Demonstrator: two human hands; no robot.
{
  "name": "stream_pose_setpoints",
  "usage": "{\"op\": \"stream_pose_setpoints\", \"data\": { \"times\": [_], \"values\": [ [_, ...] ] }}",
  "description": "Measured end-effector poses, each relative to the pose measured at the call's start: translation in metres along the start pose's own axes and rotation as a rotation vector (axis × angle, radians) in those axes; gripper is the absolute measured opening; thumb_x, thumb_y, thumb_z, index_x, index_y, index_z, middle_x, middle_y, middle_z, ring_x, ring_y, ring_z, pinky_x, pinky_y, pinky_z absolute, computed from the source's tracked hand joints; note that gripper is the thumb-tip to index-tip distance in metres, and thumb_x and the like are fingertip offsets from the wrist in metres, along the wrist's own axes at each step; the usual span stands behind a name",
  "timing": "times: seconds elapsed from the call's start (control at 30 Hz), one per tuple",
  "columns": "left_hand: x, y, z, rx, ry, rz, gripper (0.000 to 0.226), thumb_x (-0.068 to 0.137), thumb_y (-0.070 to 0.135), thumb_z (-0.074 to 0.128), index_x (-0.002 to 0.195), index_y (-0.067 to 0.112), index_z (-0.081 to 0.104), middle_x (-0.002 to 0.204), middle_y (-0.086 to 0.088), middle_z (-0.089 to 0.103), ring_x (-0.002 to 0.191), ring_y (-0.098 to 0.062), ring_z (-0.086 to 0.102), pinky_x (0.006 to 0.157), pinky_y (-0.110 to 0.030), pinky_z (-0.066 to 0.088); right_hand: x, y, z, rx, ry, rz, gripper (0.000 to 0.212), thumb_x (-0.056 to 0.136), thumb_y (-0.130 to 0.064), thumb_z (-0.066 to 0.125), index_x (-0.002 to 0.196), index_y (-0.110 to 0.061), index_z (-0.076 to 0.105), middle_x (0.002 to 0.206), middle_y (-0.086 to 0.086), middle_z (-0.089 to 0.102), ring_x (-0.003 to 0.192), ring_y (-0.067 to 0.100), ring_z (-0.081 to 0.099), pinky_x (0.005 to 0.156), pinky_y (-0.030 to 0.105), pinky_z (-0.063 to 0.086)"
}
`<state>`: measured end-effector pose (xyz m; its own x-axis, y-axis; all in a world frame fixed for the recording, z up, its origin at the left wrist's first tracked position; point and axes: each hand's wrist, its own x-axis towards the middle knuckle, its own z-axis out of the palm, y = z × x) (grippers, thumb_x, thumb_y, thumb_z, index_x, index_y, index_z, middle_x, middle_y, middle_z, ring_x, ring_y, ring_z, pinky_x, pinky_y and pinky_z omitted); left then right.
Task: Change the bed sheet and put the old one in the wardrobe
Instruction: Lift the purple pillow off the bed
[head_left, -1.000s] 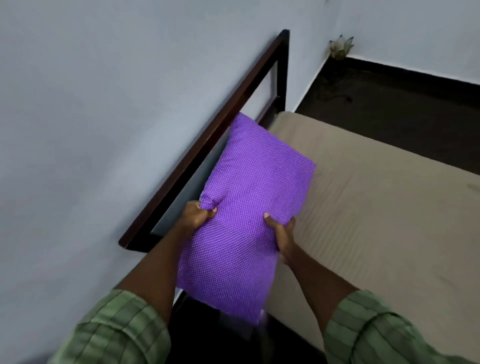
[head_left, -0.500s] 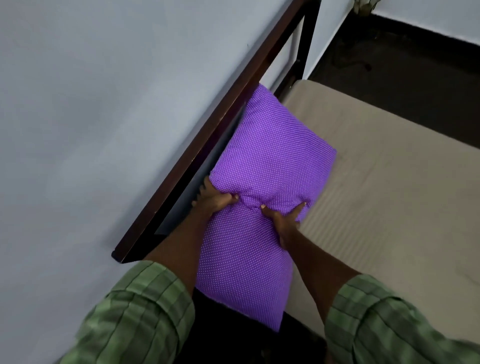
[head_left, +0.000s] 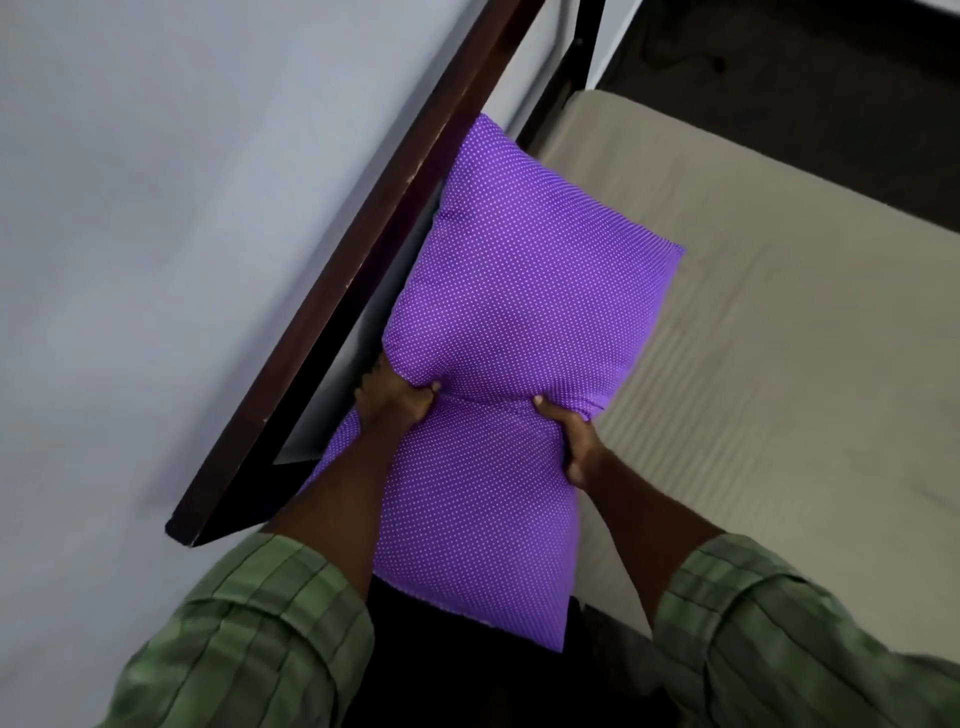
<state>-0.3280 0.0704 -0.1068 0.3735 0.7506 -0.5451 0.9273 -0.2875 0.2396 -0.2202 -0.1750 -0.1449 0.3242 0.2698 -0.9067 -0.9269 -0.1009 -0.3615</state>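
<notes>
The left hand (head_left: 397, 397) is clamped on the purple pillow (head_left: 519, 332) at its waist, thumb on top and fingers curled under the edge that faces the headboard (head_left: 374, 249); the right hand (head_left: 569, 441) is clamped on the opposite edge at the same height, thumb pressed into the cover, so the cloth is pinched in between them; both grip near the middle of the length, and neither is plainly nearer to the far end. The pillow's long axis runs away from the person, up along the headboard rail; its far corner lies against the dark wood, its right side hangs over the beige bed sheet (head_left: 779, 338), and its near end juts past the mattress edge toward the person's body. The left edge is just beside the rail, the right edge over open bed; I judge that the coming move turns on that, since the pillow must come clear of the sheet before it can be stripped, and the free way lies to the right and toward the person.
</notes>
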Motion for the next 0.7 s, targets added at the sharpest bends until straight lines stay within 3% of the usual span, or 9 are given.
{"op": "stream_pose_setpoints", "data": {
  "times": [0.17,0.4,0.5,0.6,0.7],
  "values": [
    [-0.028,0.002,-0.014,0.061,-0.035,0.02,0.079,0.085,0.059,0.072,0.149,0.02,0.048,0.147,-0.012,0.057,0.133,-0.04,0.053,0.114,-0.049,0.041,-0.056,0.002,-0.004,0.037,-0.025,-0.017,0.055,0.071,-0.015,0.092,0.121,-0.008,0.071,0.115,0.012,0.077,0.106,0.036,0.072,0.086,0.048,0.06],
    [-0.121,0.026,-0.034,0.01,-0.012,0.03,0.078,0.08,0.056,0.079,0.144,0.019,0.053,0.14,-0.012,0.062,0.126,-0.038,0.059,0.11,-0.045,0.045,-0.157,0.01,-0.052,0.088,-0.037,-0.148,0.063,0.075,-0.014,0.091,0.132,-0.01,0.065,0.123,0.005,0.07,0.106,0.027,0.067,0.071,0.036,0.055],
    [-0.18,0.038,-0.032,-0.016,0.004,0.058,0.078,0.079,0.057,0.078,0.143,0.017,0.055,0.139,-0.012,0.063,0.126,-0.038,0.058,0.111,-0.045,0.044,-0.206,0.017,-0.087,0.122,-0.05,-0.234,0.063,0.074,-0.011,0.091,0.132,-0.01,0.065,0.126,0.006,0.07,0.108,0.027,0.067,0.076,0.037,0.056],
    [-0.247,0.062,-0.022,-0.07,0.007,0.131,0.084,0.082,0.048,0.081,0.151,0.015,0.047,0.147,-0.013,0.057,0.132,-0.035,0.055,0.113,-0.04,0.042,-0.268,0.02,-0.139,0.121,-0.116,-0.289,0.031,0.087,-0.003,0.078,0.114,-0.014,0.067,0.112,0.0,0.071,0.093,0.02,0.066,0.089,0.041,0.052],
    [-0.305,0.089,0.007,-0.125,-0.027,0.216,0.096,0.059,0.061,0.082,0.141,0.015,0.058,0.139,-0.01,0.063,0.121,-0.03,0.063,0.106,-0.041,0.051,-0.327,0.026,-0.208,0.161,-0.057,-0.397,0.027,0.084,0.001,0.08,0.099,-0.019,0.068,0.104,-0.002,0.072,0.086,0.017,0.066,0.094,0.041,0.051]
  ]
}}
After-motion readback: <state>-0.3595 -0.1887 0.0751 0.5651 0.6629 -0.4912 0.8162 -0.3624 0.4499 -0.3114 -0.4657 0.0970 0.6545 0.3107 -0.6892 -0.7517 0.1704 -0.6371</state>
